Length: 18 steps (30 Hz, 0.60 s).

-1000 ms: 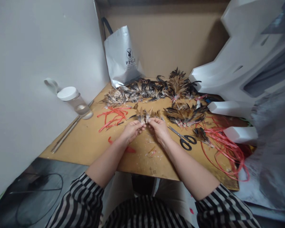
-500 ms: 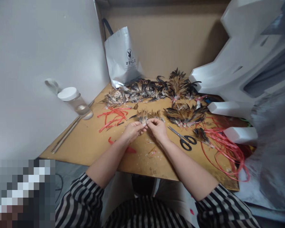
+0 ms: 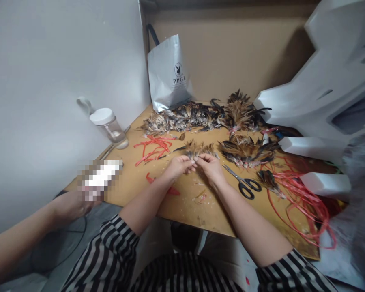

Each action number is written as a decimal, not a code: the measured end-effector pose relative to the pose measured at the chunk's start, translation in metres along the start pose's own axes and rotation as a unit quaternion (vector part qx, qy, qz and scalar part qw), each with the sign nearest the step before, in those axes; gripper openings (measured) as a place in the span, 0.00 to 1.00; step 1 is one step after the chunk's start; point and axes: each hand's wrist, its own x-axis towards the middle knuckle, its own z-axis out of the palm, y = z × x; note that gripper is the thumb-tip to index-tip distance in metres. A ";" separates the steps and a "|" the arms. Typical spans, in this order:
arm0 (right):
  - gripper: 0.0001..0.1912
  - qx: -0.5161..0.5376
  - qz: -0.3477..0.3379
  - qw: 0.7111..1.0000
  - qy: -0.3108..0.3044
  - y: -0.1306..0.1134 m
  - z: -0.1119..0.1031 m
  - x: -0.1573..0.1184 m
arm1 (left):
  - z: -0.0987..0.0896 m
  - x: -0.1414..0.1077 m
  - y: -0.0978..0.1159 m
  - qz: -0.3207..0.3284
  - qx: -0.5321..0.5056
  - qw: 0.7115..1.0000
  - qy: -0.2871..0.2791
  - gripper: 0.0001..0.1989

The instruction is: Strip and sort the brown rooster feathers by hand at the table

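The left hand [image 3: 180, 167] and right hand [image 3: 210, 165] are meeting above the tabletop [image 3: 127, 188], both wrists angling inward, fingertips pinching together at the base of a small feather bunch [image 3: 196, 149]. Both forearms are reaching forward from striped sleeves, and the scissors [image 3: 243, 182] are lying beside the right forearm.

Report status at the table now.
Left hand and right hand pinching small feather bunch. Scissors lying open, right side. Another person's hand at left edge, clear of the feathers.

1 silver bag [image 3: 167, 81], 1 bottle [image 3: 112, 129]
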 end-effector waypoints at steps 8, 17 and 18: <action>0.17 0.055 0.067 0.996 -0.007 -0.001 -0.002 0.000 | 0.000 -0.002 0.000 -0.029 -0.051 0.998 -0.037 0.11; 0.16 0.054 0.087 0.994 -0.042 -0.003 -0.009 0.002 | 0.000 -0.003 0.001 -0.034 -0.033 0.997 -0.062 0.11; 0.16 0.055 0.087 0.994 -0.048 -0.002 -0.009 0.002 | 0.000 -0.003 0.001 -0.031 -0.024 0.997 -0.063 0.11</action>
